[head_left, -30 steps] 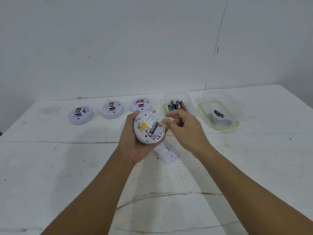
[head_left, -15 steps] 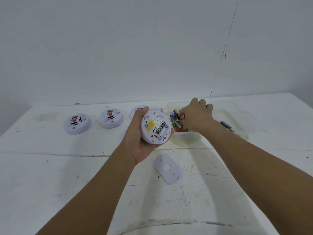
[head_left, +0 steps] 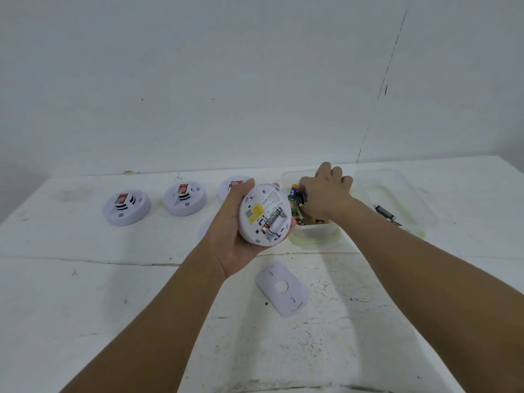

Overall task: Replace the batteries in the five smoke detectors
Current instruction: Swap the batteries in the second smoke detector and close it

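The right hand (head_left: 326, 194), at 1 o'clock, has stayed in the battery tub (head_left: 317, 235), now pinching a battery (head_left: 302, 196), while the left hand (head_left: 232, 222) still grips the detector (head_left: 265, 214).

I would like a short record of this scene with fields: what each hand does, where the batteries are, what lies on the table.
left hand: holds a smoke detector back side up, battery bay open
right hand: reaches into the battery box, fingers curled among the batteries
cover plate: flat on the table, near the person
other detectors: two at left, a third partly hidden
second box: right, holds a dark item
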